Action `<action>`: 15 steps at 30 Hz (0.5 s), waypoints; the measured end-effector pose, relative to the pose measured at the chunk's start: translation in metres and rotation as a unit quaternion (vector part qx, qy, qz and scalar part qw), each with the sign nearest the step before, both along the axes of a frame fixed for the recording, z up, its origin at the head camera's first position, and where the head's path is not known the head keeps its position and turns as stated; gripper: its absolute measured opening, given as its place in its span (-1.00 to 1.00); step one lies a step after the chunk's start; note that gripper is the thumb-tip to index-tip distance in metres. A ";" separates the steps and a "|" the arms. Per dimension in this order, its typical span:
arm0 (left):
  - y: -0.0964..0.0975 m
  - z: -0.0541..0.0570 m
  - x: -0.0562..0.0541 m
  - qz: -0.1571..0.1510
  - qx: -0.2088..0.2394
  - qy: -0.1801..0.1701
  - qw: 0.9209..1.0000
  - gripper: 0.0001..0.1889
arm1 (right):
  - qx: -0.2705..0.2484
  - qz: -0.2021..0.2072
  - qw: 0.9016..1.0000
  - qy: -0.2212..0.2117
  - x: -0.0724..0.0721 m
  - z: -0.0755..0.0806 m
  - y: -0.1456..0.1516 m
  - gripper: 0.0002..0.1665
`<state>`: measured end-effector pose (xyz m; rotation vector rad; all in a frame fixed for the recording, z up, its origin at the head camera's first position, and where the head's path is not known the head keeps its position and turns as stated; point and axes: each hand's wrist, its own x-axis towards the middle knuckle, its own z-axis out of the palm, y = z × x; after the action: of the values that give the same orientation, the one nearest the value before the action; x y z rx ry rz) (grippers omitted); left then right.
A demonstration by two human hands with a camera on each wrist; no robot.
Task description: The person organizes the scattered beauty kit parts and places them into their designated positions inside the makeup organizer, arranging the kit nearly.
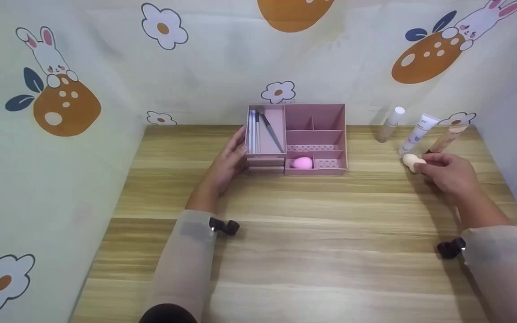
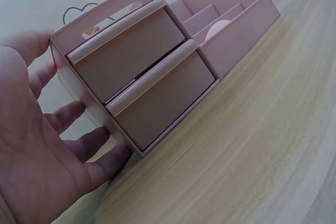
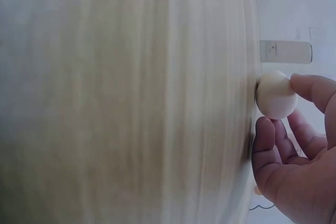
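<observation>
I find the right hand (image 1: 453,175) pinching a cream makeup sponge (image 1: 412,163) between thumb and fingers, at the right side of the bench (image 1: 321,233); whether the sponge bears on the wood I cannot tell from my remote feeds; the left hand (image 1: 225,163) has its fingers spread against the outer left wall of a pink desktop organizer (image 1: 317,114).

I record the organizer upright near the rear of the bench, well apart from the cream sponge; its left section has two drawers (image 2: 168,93), one above the other, beneath a top tray carrying a dark-handled brush (image 1: 271,131) and slim pale rods (image 1: 253,132); a pink makeup sponge (image 1: 303,163) sits in the front compartment beside those drawers; behind the right hand and cream sponge I count three upright containers, namely a white-capped bottle (image 1: 391,124), a white tube (image 1: 418,132) and a peach tube (image 1: 448,138); a wall covering (image 1: 222,58) printed with flowers and rabbits backs the bench.
</observation>
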<state>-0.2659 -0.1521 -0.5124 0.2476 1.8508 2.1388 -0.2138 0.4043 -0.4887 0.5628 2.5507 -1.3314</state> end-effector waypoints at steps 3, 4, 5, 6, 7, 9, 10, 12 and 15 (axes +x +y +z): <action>-0.001 0.001 0.000 0.002 -0.003 0.002 1.000 -0.40 | -0.017 -0.003 1.000 0.000 0.001 0.002 -0.004 -0.21; -0.001 0.001 0.000 0.003 -0.003 0.003 1.000 -0.39 | -0.023 -0.004 1.000 0.001 0.002 0.003 -0.005 -0.22; -0.001 0.001 0.000 0.003 -0.004 0.003 1.000 -0.39 | -0.028 -0.003 1.000 0.002 0.002 0.003 -0.007 -0.22; -0.001 0.001 0.000 0.002 -0.004 0.003 1.000 -0.39 | -0.034 -0.003 0.999 0.005 0.002 0.004 -0.008 -0.23; -0.001 0.001 0.000 0.003 -0.005 0.003 1.000 -0.39 | -0.038 -0.002 0.999 0.009 0.003 0.004 -0.010 -0.23; -0.001 0.000 0.000 0.004 -0.004 0.000 1.000 -0.38 | -0.039 0.003 0.999 0.017 0.004 0.005 -0.012 -0.24; -0.001 0.000 0.000 0.004 -0.004 -0.001 1.000 -0.38 | -0.036 0.005 0.999 0.020 0.004 0.006 -0.014 -0.25; -0.001 0.000 0.000 0.005 -0.008 -0.004 1.000 -0.38 | -0.032 0.009 0.999 0.026 0.004 0.007 -0.017 -0.24; -0.001 0.000 0.000 0.006 -0.012 -0.004 1.000 -0.38 | -0.018 0.020 0.999 0.036 0.006 0.010 -0.022 -0.25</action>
<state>-0.2660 -0.1529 -0.5120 0.2234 1.8773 2.1218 -0.2082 0.3822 -0.4789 0.4624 2.5756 -1.4049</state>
